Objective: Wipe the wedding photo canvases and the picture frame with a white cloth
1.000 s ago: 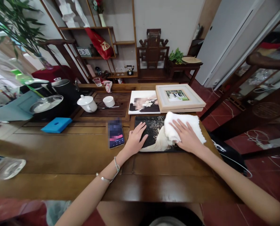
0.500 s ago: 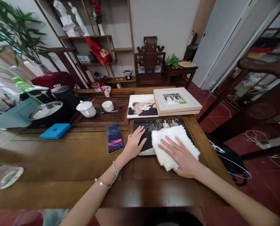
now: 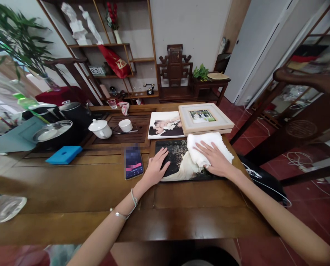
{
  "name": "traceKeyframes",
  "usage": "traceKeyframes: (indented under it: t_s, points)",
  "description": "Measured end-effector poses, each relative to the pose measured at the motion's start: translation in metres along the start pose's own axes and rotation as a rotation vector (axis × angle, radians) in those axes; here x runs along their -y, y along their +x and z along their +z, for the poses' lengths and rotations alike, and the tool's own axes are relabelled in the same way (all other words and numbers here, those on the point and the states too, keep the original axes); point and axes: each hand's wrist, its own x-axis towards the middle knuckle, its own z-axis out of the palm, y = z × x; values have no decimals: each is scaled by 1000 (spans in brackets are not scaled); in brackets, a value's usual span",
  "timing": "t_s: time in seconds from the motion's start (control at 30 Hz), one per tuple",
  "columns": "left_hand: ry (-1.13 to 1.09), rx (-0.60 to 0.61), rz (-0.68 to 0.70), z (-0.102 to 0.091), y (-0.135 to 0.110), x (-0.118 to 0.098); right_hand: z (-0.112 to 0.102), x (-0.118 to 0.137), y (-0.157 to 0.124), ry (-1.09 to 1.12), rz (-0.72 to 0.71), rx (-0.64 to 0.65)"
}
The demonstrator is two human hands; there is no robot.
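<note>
A dark photo panel [image 3: 174,155] lies flat on the wooden table; pale, flowing dress fabric shows across its lower part. My left hand [image 3: 157,166] rests open on the panel's left edge, fingers spread. Under my right hand [image 3: 213,157] is a folded white towel [image 3: 220,142], held flat against the panel's right side. The towel hides the panel's upper right part, and its far edge reaches the stacked frames. Just left of my left hand lies a phone [image 3: 133,162] with its screen lit.
Behind the panel are a white-edged photo print [image 3: 166,125] and stacked pale wooden picture frames [image 3: 225,120]. A tea tray [image 3: 117,138] bears a lidded white cup [image 3: 100,129] and a small white bowl [image 3: 125,125]. A blue sponge block [image 3: 64,154] lies left; a dark chair [image 3: 275,136] stands right.
My right hand has slid the towel away from me, toward the panel's far right corner, uncovering the lower right part. My left hand stays on the left edge.
</note>
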Motion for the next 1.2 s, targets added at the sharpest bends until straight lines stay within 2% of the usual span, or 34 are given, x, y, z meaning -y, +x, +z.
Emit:
traceKeyframes:
  t_s: [0.17, 0.27, 0.37, 0.5, 0.6, 0.67, 0.77, 0.9, 0.97, 1.07, 1.2]
  points:
    - [11, -34, 9, 1, -2, 0, -5, 44, -62, 5, -58, 30]
    - [0, -42, 16, 1, -3, 0, -8, 53, -78, 31, -91, 72]
    - [-13, -40, 14, 1, -3, 0, -7, 38, -61, 61, -90, 82]
    - [-16, -25, -30, 2, -1, 1, -2, 3, -9, 61, -25, 44]
    - [-20, -20, -42, 3, 0, 2, 1, -8, 19, 44, 26, 31]
    - [-30, -28, -48, 4, 1, 4, 1, -3, 20, 33, 57, 32]
    - [-49, -47, -62, 7, 1, 7, 0, 21, -4, 16, 56, 40]
    - [-44, -60, -46, 9, 1, 10, -5, 59, -52, 24, -88, 84]
    - [-32, -63, -31, 10, 0, 11, -7, 66, -64, 37, -148, 117]
    - [-29, -65, -21, 9, 0, 11, -8, 57, -53, 52, -149, 149]
    - [-37, -64, -13, 7, -1, 10, -4, 25, -3, 27, -5, 112]
